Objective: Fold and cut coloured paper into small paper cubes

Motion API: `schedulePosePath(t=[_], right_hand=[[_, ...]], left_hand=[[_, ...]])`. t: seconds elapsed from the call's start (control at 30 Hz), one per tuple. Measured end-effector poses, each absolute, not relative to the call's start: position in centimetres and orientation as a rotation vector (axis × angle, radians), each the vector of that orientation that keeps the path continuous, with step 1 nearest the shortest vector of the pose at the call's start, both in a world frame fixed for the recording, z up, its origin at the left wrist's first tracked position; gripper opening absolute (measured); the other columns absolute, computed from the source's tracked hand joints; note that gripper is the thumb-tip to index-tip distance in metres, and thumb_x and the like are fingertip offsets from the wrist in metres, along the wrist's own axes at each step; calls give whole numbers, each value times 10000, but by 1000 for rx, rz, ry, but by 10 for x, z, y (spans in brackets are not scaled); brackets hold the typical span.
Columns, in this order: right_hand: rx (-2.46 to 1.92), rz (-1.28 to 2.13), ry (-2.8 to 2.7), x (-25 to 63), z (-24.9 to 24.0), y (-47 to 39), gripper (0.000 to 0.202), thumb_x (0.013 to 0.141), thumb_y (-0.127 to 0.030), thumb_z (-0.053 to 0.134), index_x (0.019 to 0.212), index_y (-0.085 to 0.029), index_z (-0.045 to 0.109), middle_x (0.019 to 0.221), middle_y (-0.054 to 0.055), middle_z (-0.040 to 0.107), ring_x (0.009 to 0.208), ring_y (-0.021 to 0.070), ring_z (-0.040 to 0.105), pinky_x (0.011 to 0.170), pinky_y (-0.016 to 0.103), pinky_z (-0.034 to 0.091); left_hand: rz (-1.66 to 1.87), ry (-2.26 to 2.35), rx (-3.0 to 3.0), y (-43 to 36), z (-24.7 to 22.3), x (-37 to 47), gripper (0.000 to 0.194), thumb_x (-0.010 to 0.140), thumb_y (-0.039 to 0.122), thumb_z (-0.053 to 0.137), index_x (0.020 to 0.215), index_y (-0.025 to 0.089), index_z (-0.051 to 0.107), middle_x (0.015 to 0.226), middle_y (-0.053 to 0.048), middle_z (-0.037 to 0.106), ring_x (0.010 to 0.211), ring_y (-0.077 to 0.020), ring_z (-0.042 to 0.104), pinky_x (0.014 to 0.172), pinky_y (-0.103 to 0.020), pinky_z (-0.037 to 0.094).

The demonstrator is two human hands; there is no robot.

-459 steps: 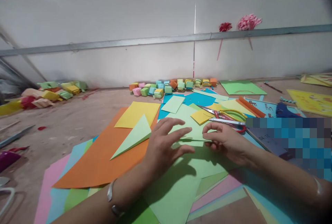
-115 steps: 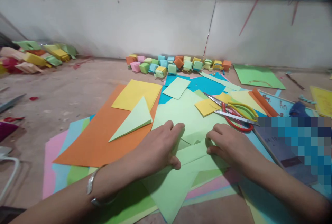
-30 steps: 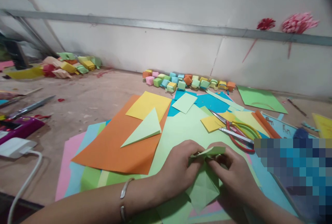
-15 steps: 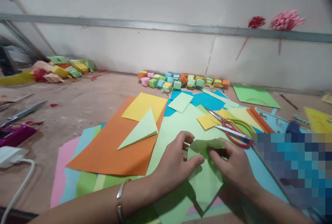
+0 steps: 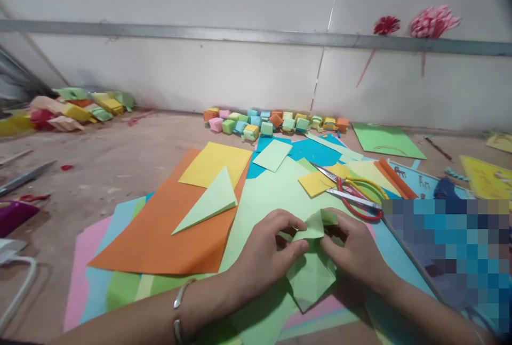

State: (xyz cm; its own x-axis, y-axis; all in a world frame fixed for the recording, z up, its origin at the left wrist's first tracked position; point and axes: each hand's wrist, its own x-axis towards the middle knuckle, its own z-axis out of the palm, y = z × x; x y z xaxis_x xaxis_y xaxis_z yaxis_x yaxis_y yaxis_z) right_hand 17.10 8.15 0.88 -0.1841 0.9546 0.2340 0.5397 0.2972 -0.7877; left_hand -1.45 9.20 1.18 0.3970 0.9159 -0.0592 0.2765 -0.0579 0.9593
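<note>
A creased pale green sheet of paper is held between my two hands, its upper edge folded over and its lower corner pointing down. My left hand pinches the upper left edge between thumb and fingers. On the other side my right hand grips the upper right part, with some fingertips hidden behind the paper. Beneath lies a larger light green sheet. Just beyond my right hand rest the red-handled scissors, with a yellow-handled pair beside them.
To the left, a folded pale green triangle and a yellow square lie on an orange sheet. Small folded paper cubes line the wall. A white charger cable is at the left edge.
The upper edge of the green paper has folded down toward me, and a flap now stands up between my hands. Both hands keep hold of it. The view has shifted slightly right.
</note>
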Motion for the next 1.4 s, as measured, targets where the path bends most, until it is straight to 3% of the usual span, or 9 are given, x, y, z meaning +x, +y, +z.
schedulePosePath(t=[0.13,0.3,0.4,0.57,0.77,1.0,1.2,1.3,1.4], right_hand=[[-1350,652,-1885,170,11,80,88,809,-200,603,722,-208,594,674,-21,589,611,129,541,547,233,416],[-1261,640,-1812,172,9,80,63,846,-208,626,801,-224,666,839,9,668,788,153,627,697,248,489],[-1169,663,-1754,173,8,79,92,851,-186,629,840,-242,701,844,7,664,780,142,640,681,233,505],[-1019,657,-1739,171,10,75,186,820,-167,658,935,-272,762,853,15,651,732,124,646,623,199,519],[-1062,884,-1622,169,15,73,189,844,-225,633,896,-306,796,781,18,601,613,113,590,468,186,459],[-1127,930,-1617,170,13,74,176,824,-242,637,859,-291,803,730,0,501,596,102,541,465,182,441],[-1198,753,-1658,169,12,72,140,799,-230,695,928,-237,748,806,25,631,714,162,623,608,259,502],[-1163,677,-1645,170,10,71,47,824,-190,665,811,-221,632,783,16,616,710,164,589,633,283,480],[-1062,641,-1668,171,8,72,175,841,-167,650,734,-224,524,760,11,574,718,165,560,633,288,456]], left_hand=[[748,1070,1590,93,12,-14,150,806,275,616,914,173,638,1001,-74,604,862,-180,590,742,-304,495],[826,941,1169,94,12,-12,317,872,461,573,952,158,617,912,-69,613,789,-164,585,715,-293,490],[756,854,838,94,10,-10,411,746,477,737,968,143,645,841,-58,633,765,-161,589,736,-289,469],[581,676,539,90,6,-6,445,624,480,851,770,96,680,699,-20,596,651,-94,531,699,-223,418],[571,590,520,86,5,-4,392,774,408,768,1011,98,736,966,-125,688,898,-180,626,901,-311,443],[542,518,561,85,9,-2,474,832,421,709,1205,130,680,1105,-154,683,930,-191,646,867,-304,477],[582,587,492,86,1,-1,346,815,385,731,996,90,731,839,-106,700,762,-155,645,805,-287,499],[572,590,468,87,0,-1,301,826,352,720,962,83,728,815,-105,694,761,-166,651,826,-305,502],[573,579,469,86,2,0,280,827,340,717,941,84,723,817,-100,690,753,-158,642,849,-305,493]])
